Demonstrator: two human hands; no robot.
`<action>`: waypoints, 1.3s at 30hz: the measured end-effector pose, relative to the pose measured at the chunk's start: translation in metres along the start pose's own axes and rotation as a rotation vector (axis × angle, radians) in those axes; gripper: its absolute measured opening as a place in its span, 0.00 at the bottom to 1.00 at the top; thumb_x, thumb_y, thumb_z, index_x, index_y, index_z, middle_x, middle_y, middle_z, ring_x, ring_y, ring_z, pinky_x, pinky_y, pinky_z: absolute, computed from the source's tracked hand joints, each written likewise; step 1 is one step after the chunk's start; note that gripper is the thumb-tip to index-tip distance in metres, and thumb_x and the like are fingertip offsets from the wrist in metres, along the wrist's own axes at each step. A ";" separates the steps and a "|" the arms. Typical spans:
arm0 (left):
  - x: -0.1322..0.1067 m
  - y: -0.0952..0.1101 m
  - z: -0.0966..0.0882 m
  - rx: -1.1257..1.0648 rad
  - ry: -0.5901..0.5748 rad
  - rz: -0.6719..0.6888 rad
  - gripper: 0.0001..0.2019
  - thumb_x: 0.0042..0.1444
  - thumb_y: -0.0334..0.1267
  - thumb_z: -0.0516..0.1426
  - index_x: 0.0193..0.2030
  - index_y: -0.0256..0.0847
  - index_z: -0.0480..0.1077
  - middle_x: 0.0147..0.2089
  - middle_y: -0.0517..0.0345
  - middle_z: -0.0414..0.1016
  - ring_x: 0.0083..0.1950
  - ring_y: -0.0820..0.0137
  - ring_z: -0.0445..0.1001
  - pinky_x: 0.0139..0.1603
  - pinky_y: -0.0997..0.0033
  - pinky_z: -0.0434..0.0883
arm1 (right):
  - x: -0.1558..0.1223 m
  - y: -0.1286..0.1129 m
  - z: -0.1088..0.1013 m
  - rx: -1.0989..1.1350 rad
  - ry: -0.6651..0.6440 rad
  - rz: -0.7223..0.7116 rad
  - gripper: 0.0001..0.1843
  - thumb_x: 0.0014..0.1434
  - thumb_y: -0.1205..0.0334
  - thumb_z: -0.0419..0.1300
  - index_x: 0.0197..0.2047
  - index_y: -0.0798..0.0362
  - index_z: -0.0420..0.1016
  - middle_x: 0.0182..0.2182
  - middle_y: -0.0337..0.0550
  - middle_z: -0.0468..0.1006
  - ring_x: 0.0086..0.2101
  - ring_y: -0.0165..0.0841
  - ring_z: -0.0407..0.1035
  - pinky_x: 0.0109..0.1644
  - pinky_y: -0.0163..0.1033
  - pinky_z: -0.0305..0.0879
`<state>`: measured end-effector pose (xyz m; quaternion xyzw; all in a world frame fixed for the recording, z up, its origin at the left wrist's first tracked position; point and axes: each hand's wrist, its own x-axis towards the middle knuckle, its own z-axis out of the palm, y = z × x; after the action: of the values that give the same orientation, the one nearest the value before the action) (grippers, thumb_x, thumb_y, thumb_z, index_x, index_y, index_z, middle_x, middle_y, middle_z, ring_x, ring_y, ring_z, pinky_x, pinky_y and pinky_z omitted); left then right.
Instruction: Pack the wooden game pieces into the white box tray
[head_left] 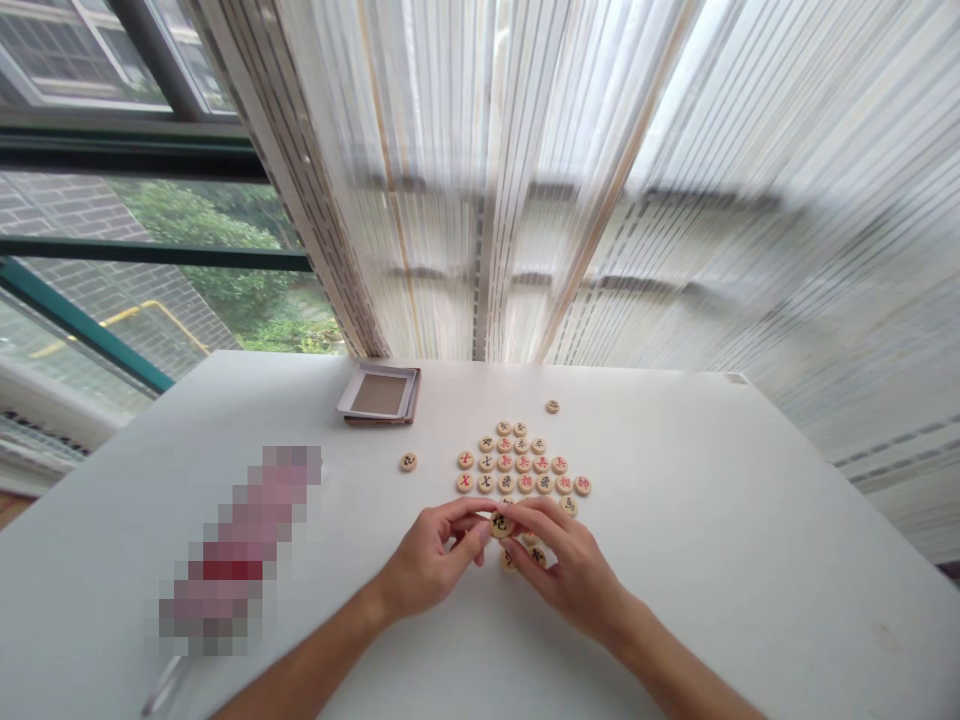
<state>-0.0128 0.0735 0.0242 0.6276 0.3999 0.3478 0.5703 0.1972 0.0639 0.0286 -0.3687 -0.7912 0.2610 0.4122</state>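
Between the fingertips of my left hand [431, 560] and my right hand [566, 560] is a round wooden xiangqi piece [500, 523] with a black character facing up. Both hands pinch it from either side, above the white table. Just beyond my fingers, several red-marked and black-marked pieces [526, 483] lie flat in close rows. A black-marked piece [569, 507] sits right of my right fingertips. Under my right hand a few more pieces [537, 557] are partly hidden.
One loose piece [408, 462] lies left of the rows and another [553, 407] lies behind them. An open shallow box [380, 392] is at the table's back edge. A blurred-out pinkish object [247, 550] rests at the left. Striped curtains [450, 200] hang behind the white table [750, 560].
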 end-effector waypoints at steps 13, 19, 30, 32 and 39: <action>0.001 -0.006 0.000 0.009 0.027 -0.012 0.17 0.62 0.43 0.60 0.54 0.39 0.70 0.42 0.49 0.81 0.41 0.66 0.78 0.37 0.72 0.69 | 0.002 -0.003 0.001 0.117 -0.016 0.036 0.23 0.64 0.71 0.57 0.60 0.44 0.70 0.45 0.46 0.76 0.39 0.34 0.74 0.46 0.41 0.73; 0.000 -0.004 0.002 0.079 0.037 0.025 0.13 0.60 0.42 0.62 0.48 0.40 0.70 0.40 0.53 0.83 0.39 0.68 0.79 0.33 0.75 0.66 | 0.004 -0.012 -0.004 0.262 -0.002 0.227 0.12 0.64 0.67 0.59 0.50 0.46 0.75 0.37 0.42 0.76 0.35 0.33 0.73 0.41 0.39 0.73; 0.003 -0.004 -0.008 0.252 0.142 0.130 0.10 0.63 0.40 0.58 0.49 0.41 0.70 0.33 0.59 0.82 0.30 0.75 0.74 0.29 0.77 0.64 | 0.008 -0.005 -0.005 0.395 0.059 0.316 0.06 0.63 0.63 0.62 0.44 0.49 0.77 0.37 0.43 0.73 0.37 0.33 0.72 0.41 0.39 0.72; 0.003 -0.005 -0.007 0.272 0.144 0.142 0.09 0.63 0.40 0.58 0.46 0.41 0.72 0.33 0.59 0.81 0.31 0.75 0.74 0.29 0.77 0.65 | 0.008 -0.008 -0.005 0.329 0.017 0.322 0.04 0.63 0.62 0.62 0.40 0.50 0.78 0.33 0.41 0.74 0.34 0.33 0.71 0.39 0.38 0.70; 0.001 -0.009 -0.004 0.342 0.124 0.225 0.10 0.57 0.41 0.63 0.44 0.41 0.74 0.36 0.59 0.78 0.29 0.76 0.71 0.29 0.78 0.69 | 0.005 -0.012 -0.001 0.276 -0.031 0.256 0.13 0.70 0.62 0.53 0.50 0.45 0.77 0.39 0.45 0.78 0.44 0.37 0.72 0.47 0.43 0.69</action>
<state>-0.0166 0.0763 0.0156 0.7333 0.4149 0.3740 0.3875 0.1914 0.0608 0.0403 -0.4023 -0.7007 0.4234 0.4099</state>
